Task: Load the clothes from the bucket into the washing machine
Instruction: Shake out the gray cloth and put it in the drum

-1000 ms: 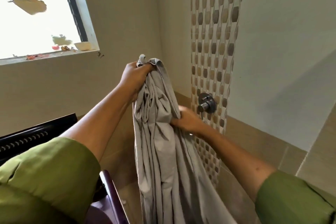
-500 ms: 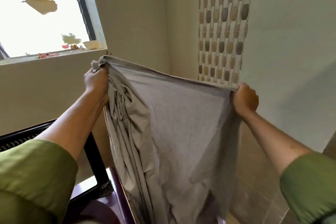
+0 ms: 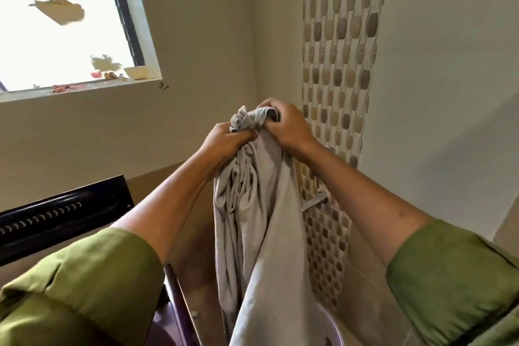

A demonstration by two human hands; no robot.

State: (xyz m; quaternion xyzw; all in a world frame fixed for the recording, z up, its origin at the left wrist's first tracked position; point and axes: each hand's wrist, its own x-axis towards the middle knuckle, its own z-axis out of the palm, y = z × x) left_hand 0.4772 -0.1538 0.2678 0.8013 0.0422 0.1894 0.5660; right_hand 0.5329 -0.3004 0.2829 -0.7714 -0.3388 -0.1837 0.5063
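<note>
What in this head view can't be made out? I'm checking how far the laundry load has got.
- Washing machine drum: below the frame; only the dark raised lid shows, so clothes already inside are unseen.
- Bucket: only a pale rim at the bottom edge, contents covered by the grey cloth.
- Grey cloth's lower end: cut off by the bottom edge.
- Wall tap: mostly behind the cloth and the right hand.
- Left hand fingers: buried in folds.

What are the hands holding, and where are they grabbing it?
Both hands hold a grey cloth by its bunched top edge: the left hand just below the right hand. The rest hangs down.
</note>
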